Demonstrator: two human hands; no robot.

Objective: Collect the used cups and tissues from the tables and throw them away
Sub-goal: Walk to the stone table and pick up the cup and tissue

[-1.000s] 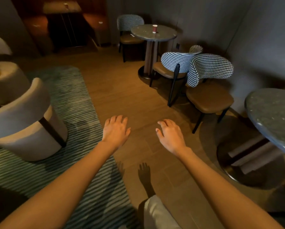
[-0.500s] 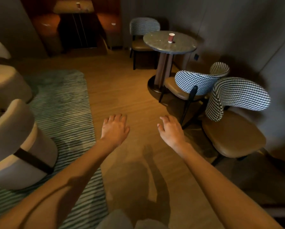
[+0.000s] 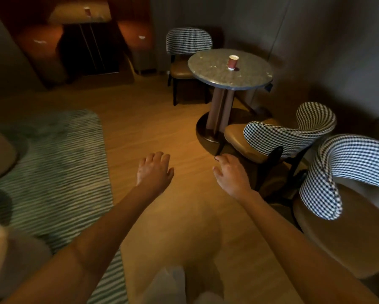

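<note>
head view: both hands empty, left hand (image 3: 154,172) and right hand (image 3: 231,174) fingers loosely spread — approach step; next, reach red cup (image 3: 233,62) on round table (image 3: 210,72), upper right.

You see a red paper cup (image 3: 233,62) with a white rim standing on a round desk (image 3: 215,73) whose top looks like polished speckled stone, faintly glossy. The chairs (image 3: 287,137) carry woven houndstooth cloth on their backs and smooth tan leather-like seats. The floor (image 3: 162,128) is matt wood planking, and the rug (image 3: 59,163) beside it is ribbed green cloth, rough-looking.
</note>
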